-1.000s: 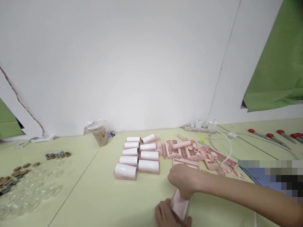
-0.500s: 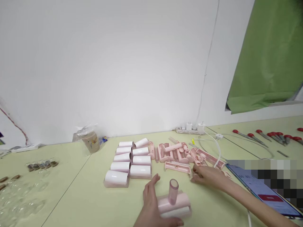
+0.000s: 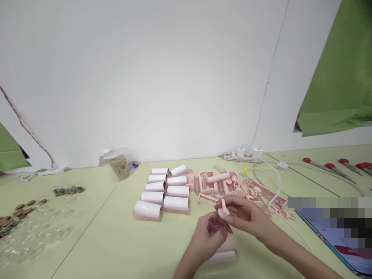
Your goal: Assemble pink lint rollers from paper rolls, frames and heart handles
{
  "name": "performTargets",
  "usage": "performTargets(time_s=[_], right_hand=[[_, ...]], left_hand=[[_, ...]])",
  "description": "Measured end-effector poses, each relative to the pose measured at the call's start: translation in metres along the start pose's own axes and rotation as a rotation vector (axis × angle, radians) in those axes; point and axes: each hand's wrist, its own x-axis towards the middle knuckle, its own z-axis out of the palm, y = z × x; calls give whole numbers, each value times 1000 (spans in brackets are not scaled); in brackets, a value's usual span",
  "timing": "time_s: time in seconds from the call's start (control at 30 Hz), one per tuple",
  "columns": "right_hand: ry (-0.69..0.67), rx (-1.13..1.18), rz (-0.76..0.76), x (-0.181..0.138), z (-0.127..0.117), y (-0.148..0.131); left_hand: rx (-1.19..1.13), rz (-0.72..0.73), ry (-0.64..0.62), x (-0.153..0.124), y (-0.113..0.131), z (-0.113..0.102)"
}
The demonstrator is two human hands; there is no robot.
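My left hand (image 3: pixel 205 238) is closed around a translucent pink tube (image 3: pixel 214 221), its round open end facing up toward me. Just above that end, my right hand (image 3: pixel 245 217) pinches a small pale pink plastic piece (image 3: pixel 223 209) with a short upright stem. Whether the piece touches the tube I cannot tell. Beneath both hands lies a pink holder with a white roll (image 3: pixel 223 256), partly hidden by my left hand. Beyond them is a heap of loose pink plastic parts (image 3: pixel 217 182), and left of it two columns of white rolls in pink holders (image 3: pixel 176 204).
At the left, transparent domes (image 3: pixel 37 228) and brown discs (image 3: pixel 24 211) lie on the table. A bagged paper cup (image 3: pixel 119 166) stands by the wall. A power strip (image 3: pixel 241 157) with a white cable (image 3: pixel 280 182), red-handled tools (image 3: pixel 316 164) and a phone (image 3: pixel 328 240) are at the right.
My left hand has gripped the pink tube that stood on the roll holder. My right hand has come back from the heap of parts with the small pink piece. The view has shifted left.
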Motion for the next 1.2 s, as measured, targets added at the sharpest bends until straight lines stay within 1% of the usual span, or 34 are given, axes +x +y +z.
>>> performTargets(time_s=[0.07,0.1,0.2,0.3,0.37,0.43,0.5,0.6,0.67,0.73,0.8,0.83,0.9,0.97,1.03,1.13,1.2], right_hand=[[-28,-5,-102,0,13,-5],[-34,-40,-130,1,17,-5],[-29,-182,-125,1,20,-5],[-14,-273,-113,1,20,-5],[-2,-291,-122,1,20,-6],[0,-291,-132,1,20,-6],[3,-275,-151,1,22,-6],[45,-203,-160,1,27,-3],[60,-128,-148,0,31,-2],[70,-94,-150,0,34,-2],[76,-144,-173,1,33,-5],[71,-195,-184,1,32,-8],[21,-319,-200,3,27,-14],[-59,-429,-217,6,20,-20],[-128,-494,-270,9,15,-25],[-249,-491,-384,15,13,-24],[-275,-437,-407,17,17,-17]], left_hand=[[12,13,14,1,-1,0],[30,24,20,1,-2,0],[76,43,9,2,-3,-1],[61,48,-11,2,-3,-4],[4,45,-61,2,-3,-8],[-79,27,-140,3,-6,-12],[-146,21,-177,2,-10,-14],[-176,73,-108,1,-16,-11],[-185,92,-16,1,-17,-4],[-185,78,97,1,-17,4],[-189,58,190,3,-17,11],[-195,54,216,3,-17,13],[-207,60,225,4,-18,14],[-213,72,206,5,-21,12],[-211,88,182,5,-24,9],[-206,103,168,6,-29,7],[-211,105,175,6,-30,8]])
